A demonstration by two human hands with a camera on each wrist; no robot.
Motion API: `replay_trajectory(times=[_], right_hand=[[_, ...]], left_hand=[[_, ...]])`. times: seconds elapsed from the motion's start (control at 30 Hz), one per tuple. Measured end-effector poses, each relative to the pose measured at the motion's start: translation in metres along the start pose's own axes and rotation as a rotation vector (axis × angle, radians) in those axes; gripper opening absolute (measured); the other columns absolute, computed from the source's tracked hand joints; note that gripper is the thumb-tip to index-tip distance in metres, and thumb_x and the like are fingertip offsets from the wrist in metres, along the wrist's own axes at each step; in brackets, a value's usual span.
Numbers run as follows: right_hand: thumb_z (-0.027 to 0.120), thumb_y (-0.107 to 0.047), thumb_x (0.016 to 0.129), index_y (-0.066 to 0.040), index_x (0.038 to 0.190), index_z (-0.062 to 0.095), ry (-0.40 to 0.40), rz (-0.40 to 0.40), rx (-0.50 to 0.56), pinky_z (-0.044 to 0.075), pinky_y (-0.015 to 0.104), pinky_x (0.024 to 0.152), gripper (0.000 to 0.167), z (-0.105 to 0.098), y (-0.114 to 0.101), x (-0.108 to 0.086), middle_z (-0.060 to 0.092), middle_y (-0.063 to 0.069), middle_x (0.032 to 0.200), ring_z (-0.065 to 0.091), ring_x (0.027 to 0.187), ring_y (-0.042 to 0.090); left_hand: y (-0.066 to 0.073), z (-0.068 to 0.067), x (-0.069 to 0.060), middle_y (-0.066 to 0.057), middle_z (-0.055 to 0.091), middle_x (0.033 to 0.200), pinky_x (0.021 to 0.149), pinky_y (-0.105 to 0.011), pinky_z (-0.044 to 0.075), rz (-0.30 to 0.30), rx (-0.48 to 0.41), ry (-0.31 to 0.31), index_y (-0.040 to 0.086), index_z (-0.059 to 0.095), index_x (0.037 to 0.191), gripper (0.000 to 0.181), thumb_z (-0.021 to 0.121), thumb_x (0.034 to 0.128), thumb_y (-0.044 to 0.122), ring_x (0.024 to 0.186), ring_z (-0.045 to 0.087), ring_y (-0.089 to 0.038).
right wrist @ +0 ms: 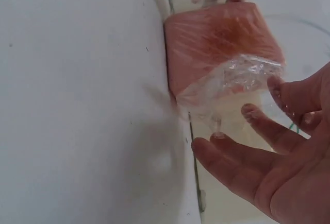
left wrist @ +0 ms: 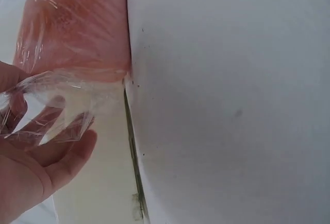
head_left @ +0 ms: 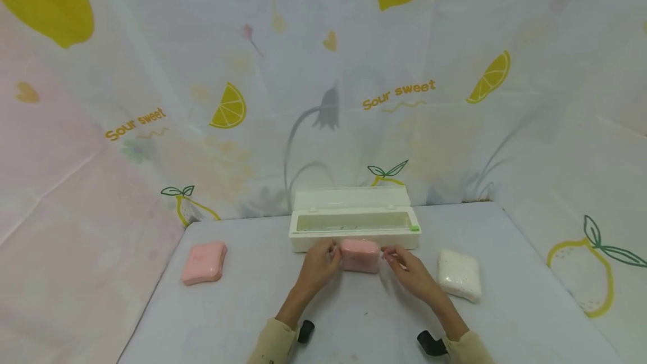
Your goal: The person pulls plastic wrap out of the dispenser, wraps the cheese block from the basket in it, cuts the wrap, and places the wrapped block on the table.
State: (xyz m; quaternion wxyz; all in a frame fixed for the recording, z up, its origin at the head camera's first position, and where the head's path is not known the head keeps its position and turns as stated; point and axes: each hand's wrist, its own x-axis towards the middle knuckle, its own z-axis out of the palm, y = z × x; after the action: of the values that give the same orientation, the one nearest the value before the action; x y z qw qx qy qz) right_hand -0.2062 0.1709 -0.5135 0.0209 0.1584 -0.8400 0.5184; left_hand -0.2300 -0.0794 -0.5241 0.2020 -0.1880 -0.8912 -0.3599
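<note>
A pink rounded block (head_left: 360,256) stands on the table against the front of a long white box, wrapped in clear plastic wrap (left wrist: 67,87). At the block's left end my left hand (head_left: 319,265) pinches the loose film between thumb and fingers. My right hand (head_left: 411,275) is at the opposite end, thumb and forefinger on the film (right wrist: 247,72) there, its other fingers spread below. The film gathers in creases at both ends and lies tight over the block's face.
Behind the block is the long white box (head_left: 303,242), its lid (head_left: 352,198) raised. Another pink block (head_left: 204,263) lies at the left of the table, and a white block (head_left: 459,275) at the right. A lemon-printed cloth (head_left: 313,44) hangs behind.
</note>
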Motion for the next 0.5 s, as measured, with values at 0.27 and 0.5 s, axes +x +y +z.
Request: replay_trajectory(times=[0.27,0.5], right_hand=[[0.068,-0.021,0.094,-0.011,0.116,0.055,-0.027,0.028,0.002,0.05,0.044,0.092,0.027,0.0077,-0.0013,0.0012,0.059,0.01,0.122,0.055,0.121,0.037],[0.069,0.003,0.088,-0.014,0.106,0.059,0.064,-0.054,-0.151,0.054,0.036,0.083,0.027,0.0109,0.0017,0.0056,0.066,0.003,0.11,0.062,0.111,0.027]], left_hand=[[0.0009,-0.0015,0.0001,0.004,0.054,0.082,0.06,-0.024,0.046,-0.065,-0.071,-0.087,0.013,0.05,0.089,0.013,0.061,0.0955,0.01,0.071,0.051,-0.008],[-0.006,-0.0033,-0.0002,0.001,0.063,0.107,0.084,-0.035,0.052,-0.034,-0.113,-0.157,0.014,0.057,0.11,0.021,0.062,0.0946,0.002,0.1,0.06,-0.011]])
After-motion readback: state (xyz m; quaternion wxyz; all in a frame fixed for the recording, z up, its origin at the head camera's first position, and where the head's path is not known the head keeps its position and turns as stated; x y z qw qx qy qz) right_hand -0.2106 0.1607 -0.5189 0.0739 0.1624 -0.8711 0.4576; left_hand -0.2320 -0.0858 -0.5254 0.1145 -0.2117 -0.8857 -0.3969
